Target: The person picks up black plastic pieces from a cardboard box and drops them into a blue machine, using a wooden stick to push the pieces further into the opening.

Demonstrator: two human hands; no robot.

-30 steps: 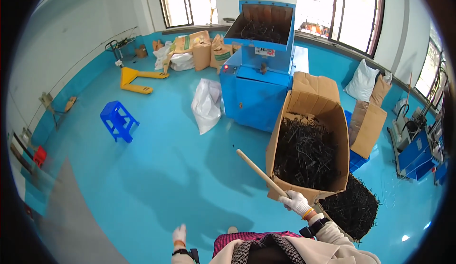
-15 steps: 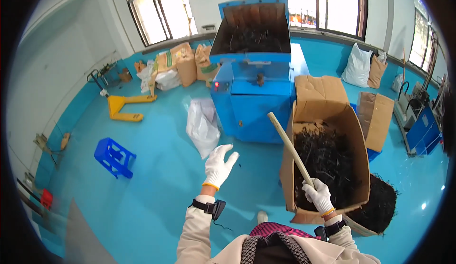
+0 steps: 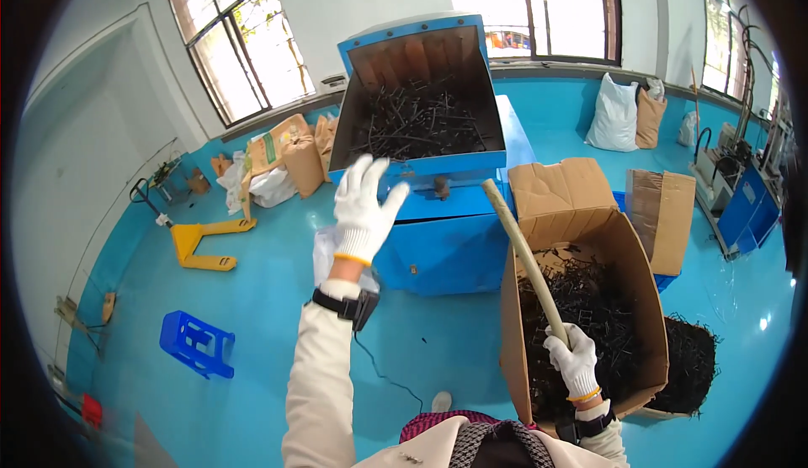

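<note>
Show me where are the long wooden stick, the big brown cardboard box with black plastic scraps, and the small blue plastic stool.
Long wooden stick [image 3: 519, 249], head view: middle of the shaft.
Big brown cardboard box [image 3: 510, 333], head view: left outer wall.
Small blue plastic stool [image 3: 197, 344], head view: the seat top.

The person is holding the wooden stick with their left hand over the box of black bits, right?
Not quite. The head view shows the right hand gripping the wooden stick over the cardboard box of black bits. The left hand is open and raised, holding nothing.
</note>
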